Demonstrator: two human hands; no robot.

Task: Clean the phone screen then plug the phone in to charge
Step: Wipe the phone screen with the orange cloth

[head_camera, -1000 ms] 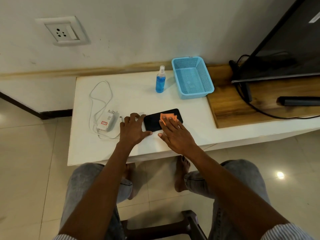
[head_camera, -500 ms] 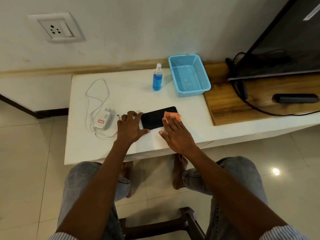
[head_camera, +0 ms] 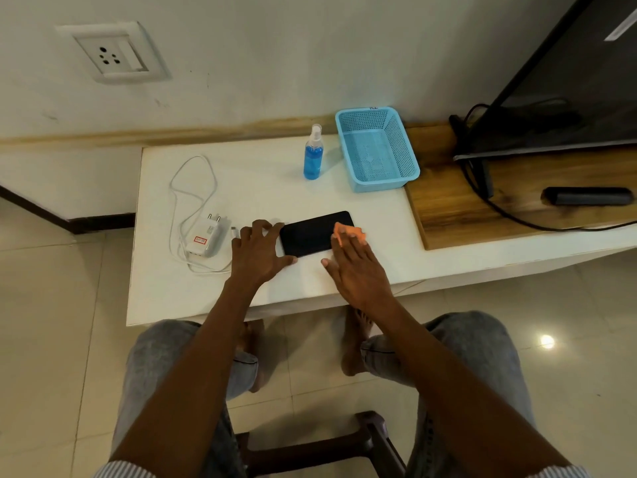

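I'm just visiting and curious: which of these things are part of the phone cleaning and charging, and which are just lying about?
Part of the job:
- phone, steadied by the left hand
- orange cloth under the right hand
- spray bottle
- charger and its cable
- wall socket

Just lying about:
- blue basket
- television
- black remote

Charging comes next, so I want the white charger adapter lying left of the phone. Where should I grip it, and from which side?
Grip the white charger adapter across its broad flat sides, coming from above. It lies flat with its prongs pointing away toward the wall, the white cable looped behind it, so avoid the prong end.
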